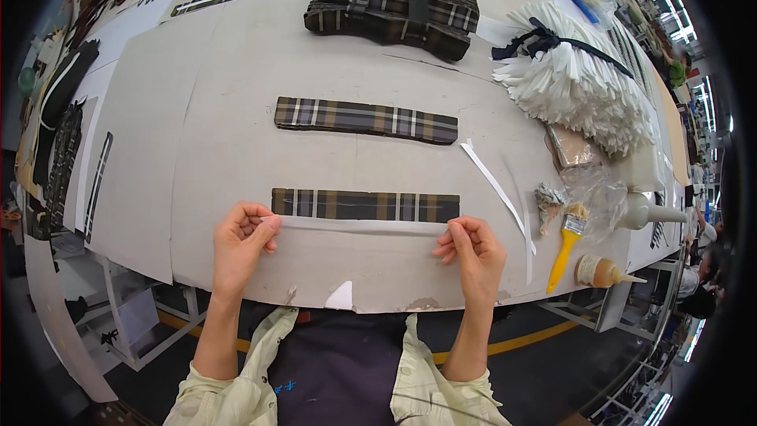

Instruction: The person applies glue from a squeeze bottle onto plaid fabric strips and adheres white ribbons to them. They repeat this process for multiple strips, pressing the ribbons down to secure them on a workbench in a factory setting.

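A white strip (359,226) is stretched level between my two hands, along the near edge of a dark plaid fabric band (365,204). My left hand (246,235) pinches the strip's left end between thumb and fingertips. Its right end sits in the closed fingers of my right hand (471,250). Faint glossy streaks show on the plaid band, which lies flat on the table. Farther back lies a stack of similar plaid bands (367,119). Whether the strip touches the fabric I cannot tell.
A tied plaid bundle (392,6) and a tied sheaf of white strips (574,79) lie at the back. On the right are loose white strips (497,185), a yellow-handled brush (566,248), a glue bottle (601,271) and a white bottle (648,211). The table's near edge (371,308) is worn.
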The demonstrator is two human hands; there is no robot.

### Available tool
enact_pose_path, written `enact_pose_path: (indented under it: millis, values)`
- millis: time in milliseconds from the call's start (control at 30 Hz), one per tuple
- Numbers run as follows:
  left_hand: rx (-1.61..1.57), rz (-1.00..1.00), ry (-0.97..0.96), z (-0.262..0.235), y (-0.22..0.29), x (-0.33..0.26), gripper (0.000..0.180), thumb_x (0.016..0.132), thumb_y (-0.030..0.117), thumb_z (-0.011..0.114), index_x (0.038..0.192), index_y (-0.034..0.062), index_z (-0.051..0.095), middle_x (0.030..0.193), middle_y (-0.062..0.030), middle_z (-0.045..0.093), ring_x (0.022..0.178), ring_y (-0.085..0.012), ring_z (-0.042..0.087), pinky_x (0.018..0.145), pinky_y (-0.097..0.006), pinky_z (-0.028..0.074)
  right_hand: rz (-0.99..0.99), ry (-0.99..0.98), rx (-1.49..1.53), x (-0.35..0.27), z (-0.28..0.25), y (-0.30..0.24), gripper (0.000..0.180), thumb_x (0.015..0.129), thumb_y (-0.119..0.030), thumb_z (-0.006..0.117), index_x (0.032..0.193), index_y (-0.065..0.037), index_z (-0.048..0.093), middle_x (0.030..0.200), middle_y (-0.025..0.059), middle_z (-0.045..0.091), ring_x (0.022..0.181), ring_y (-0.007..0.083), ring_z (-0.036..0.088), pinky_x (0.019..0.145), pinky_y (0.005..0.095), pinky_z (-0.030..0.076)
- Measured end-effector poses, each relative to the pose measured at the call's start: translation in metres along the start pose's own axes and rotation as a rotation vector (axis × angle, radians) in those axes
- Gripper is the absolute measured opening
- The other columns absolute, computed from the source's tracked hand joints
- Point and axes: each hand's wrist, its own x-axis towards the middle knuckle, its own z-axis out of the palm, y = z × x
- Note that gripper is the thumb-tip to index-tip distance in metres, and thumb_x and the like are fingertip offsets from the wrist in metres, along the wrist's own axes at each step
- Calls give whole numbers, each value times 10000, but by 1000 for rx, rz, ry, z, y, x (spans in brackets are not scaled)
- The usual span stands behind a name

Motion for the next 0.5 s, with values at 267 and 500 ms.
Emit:
enact_pose_path:
  millis: [267,500]
  values:
    - [148,7,87,15,7,10,119,899,110,689,916,4,639,737,9,605,600,-35,534,526,-179,429,-329,84,-544,27,1,15,83,907,-63,633,922,14,609,734,115,641,582,200,611,539,307,467]
    - [281,32,151,20,7,14,112,899,103,677,903,-2,637,724,11,594,588,-28,522,494,-175,434,-442,94,-660,37,1,18,107,910,-66,638,922,37,614,719,131,626,567,179,574,554,292,470]
